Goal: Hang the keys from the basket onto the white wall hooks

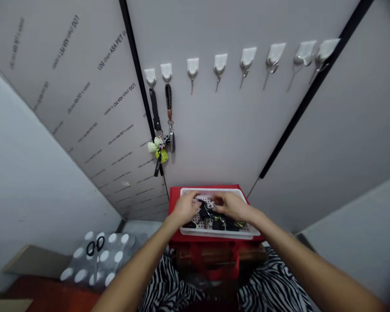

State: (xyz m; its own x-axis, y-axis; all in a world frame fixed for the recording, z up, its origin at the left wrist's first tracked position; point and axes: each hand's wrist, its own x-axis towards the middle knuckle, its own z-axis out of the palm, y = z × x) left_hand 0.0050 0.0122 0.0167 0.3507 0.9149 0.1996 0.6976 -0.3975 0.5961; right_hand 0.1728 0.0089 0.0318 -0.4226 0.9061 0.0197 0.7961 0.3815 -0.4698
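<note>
A white plastic basket (172,231) with perforated walls holds several dark key fobs and keychains (219,224). Both my hands reach into it from the near side. My left hand (186,208) is at the basket's left part, thumb and fingers apart, close beside a black keychain with a metal ring (206,211). From the right, my right hand (231,205) has its bent fingers closed at that ring. Exactly where the fingertips meet the ring is too small to make out.
The basket stands on a red box (175,197) against a pale panel. Above runs a row of white adhesive hooks (220,64). Two strap keychains (168,104) hang from the leftmost hooks. Plastic-wrapped bottles (107,255) with black-handled scissors (95,245) lie at lower left.
</note>
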